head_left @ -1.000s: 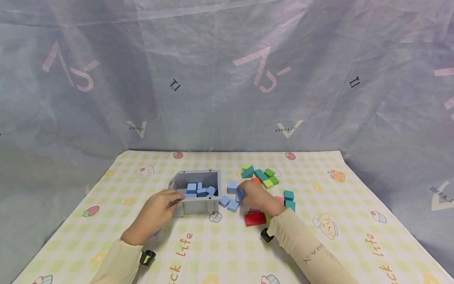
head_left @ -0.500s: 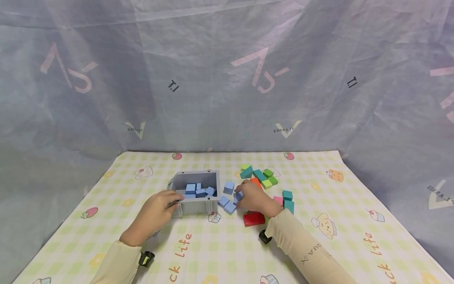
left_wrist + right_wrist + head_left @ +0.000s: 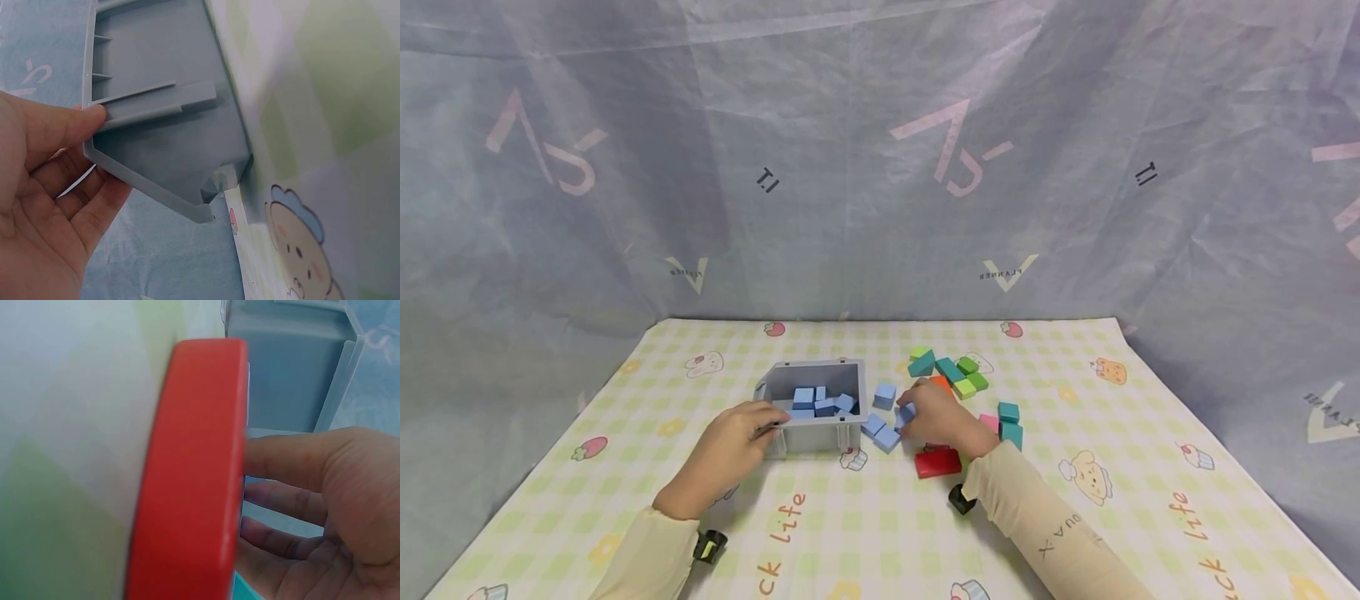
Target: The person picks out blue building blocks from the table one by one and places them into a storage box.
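My left hand grips the near rim of a grey plastic bin. In the left wrist view the thumb presses the ribbed outer wall while the other fingers reach behind the rim. Several blue blocks lie inside the bin. Right of it, my right hand has curled fingers around a blue block, mostly covered by the fingers. More blue blocks sit on the cloth between hand and bin. A red block fills the middle of the right wrist view and hides the fingertips.
Behind the right hand lie teal blocks, green blocks and an orange-red block. Near the right wrist are a pink block, more teal blocks and the red block. A checked cloth covers the table; a grey curtain surrounds it.
The loose blue blocks beside the right hand have shifted slightly left toward the bin, and the right hand a little too. The left hand and the bin look nearly still.
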The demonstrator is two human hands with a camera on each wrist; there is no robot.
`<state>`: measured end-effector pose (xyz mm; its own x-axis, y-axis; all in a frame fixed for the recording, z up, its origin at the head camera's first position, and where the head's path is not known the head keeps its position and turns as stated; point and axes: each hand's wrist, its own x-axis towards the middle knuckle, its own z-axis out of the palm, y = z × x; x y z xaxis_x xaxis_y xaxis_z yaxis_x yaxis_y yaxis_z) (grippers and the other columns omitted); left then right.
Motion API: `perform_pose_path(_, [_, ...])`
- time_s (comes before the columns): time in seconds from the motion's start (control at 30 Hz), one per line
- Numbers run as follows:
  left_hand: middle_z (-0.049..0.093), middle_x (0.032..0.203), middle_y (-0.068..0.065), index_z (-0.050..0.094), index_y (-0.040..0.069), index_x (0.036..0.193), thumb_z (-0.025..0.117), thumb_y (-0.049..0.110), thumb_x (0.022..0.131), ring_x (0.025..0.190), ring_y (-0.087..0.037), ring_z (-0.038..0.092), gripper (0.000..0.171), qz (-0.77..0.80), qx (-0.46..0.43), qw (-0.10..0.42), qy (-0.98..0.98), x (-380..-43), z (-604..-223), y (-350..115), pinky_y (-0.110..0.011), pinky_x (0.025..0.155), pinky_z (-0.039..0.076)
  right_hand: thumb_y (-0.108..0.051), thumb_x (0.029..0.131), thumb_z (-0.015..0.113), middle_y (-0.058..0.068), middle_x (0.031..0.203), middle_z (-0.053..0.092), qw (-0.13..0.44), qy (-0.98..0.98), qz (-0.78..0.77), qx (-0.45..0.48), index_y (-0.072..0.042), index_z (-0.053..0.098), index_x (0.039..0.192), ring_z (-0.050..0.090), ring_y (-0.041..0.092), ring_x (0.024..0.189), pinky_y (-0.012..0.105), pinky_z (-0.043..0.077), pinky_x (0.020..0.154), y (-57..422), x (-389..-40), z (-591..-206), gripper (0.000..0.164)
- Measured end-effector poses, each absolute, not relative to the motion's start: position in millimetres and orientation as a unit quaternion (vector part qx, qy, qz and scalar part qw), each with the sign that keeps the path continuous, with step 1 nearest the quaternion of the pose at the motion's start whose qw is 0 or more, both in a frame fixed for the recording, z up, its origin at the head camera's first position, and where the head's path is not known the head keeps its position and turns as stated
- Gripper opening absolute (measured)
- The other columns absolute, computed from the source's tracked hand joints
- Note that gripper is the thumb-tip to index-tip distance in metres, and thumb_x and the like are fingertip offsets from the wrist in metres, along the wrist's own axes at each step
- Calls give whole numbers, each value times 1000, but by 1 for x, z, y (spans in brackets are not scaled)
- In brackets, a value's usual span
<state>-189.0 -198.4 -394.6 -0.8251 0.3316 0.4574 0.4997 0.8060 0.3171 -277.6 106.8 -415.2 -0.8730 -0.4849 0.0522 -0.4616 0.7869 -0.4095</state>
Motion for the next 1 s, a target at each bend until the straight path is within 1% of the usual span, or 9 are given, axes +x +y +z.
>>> perform_pose_path(0.2, [70, 100, -1, 75, 10, 101, 74, 4, 80, 92, -17, 62, 21, -219, -223, 194, -930, -189, -394, -198, -42, 76, 57, -19, 75, 80, 10, 111, 63, 41, 950, -207, -228, -5, 70, 113, 53, 15, 86, 31, 55, 75, 107, -278, -412, 42])
perform_pose_path(0.37, [70, 101, -1, 75, 9, 101, 74, 4, 80, 93, -17, 62, 21, -218, -222, 192, -931, -188, -394, -198, -42, 76, 57, -22, 75, 81, 7, 107, 64, 36, 952, -224, -205, -5, 69, 114, 51, 16, 87, 34, 54, 77, 111, -278, -405, 44])
perform_pose_path(0.47, [70, 101, -2, 75, 9, 101, 74, 3, 80, 93, -18, 62, 21, -217, -222, 194, -930, -189, -394, -198, -43, 76, 57, -22, 75, 80, 8, 105, 63, 15, 950, -229, -212, -3, 69, 114, 51, 18, 91, 37, 53, 82, 115, -279, -399, 44])
perform_pose_path(0.57, [70, 101, -3, 75, 8, 100, 74, 3, 80, 94, -20, 62, 21, -216, -223, 196, -930, -190, -394, -198, -44, 76, 57, -20, 75, 79, 10, 106, 62, -18, 946, -231, -226, -2, 69, 112, 52, 19, 92, 39, 52, 84, 119, -281, -391, 42])
perform_pose_path(0.63, [70, 102, -4, 75, 8, 100, 74, 2, 80, 95, -21, 62, 22, -216, -223, 195, -930, -190, -394, -198, -45, 77, 57, -19, 75, 79, 12, 105, 63, -45, 942, -233, -238, -1, 70, 110, 53, 20, 89, 40, 52, 80, 121, -281, -384, 40])
perform_pose_path(0.77, [70, 103, -3, 75, 9, 101, 74, 3, 80, 95, -20, 62, 22, -217, -220, 192, -932, -190, -394, -199, -45, 77, 57, -23, 76, 79, 14, 104, 63, -90, 932, -256, -243, -1, 70, 109, 55, 20, 82, 40, 54, 71, 117, -279, -371, 41])
perform_pose_path(0.83, [70, 103, -3, 75, 9, 102, 74, 3, 80, 94, -19, 62, 23, -219, -221, 191, -931, -190, -394, -200, -44, 76, 58, -25, 77, 78, 14, 108, 61, -96, 923, -282, -244, -3, 69, 110, 57, 21, 83, 40, 56, 72, 111, -275, -364, 41])
perform_pose_path(0.9, [70, 103, -2, 75, 10, 103, 73, 4, 81, 94, -18, 61, 23, -220, -222, 191, -931, -190, -394, -199, -43, 76, 58, -27, 78, 77, 12, 111, 59, -93, 915, -305, -246, -5, 69, 111, 59, 21, 87, 40, 58, 76, 101, -271, -358, 40])
perform_pose_path(1.0, [70, 103, -2, 75, 10, 103, 73, 4, 81, 94, -17, 61, 23, -224, -222, 192, -929, -190, -395, -199, -43, 75, 58, -29, 80, 76, 9, 114, 57, -85, 906, -324, -261, -7, 67, 113, 59, 20, 95, 39, 57, 83, 84, -265, -352, 40])
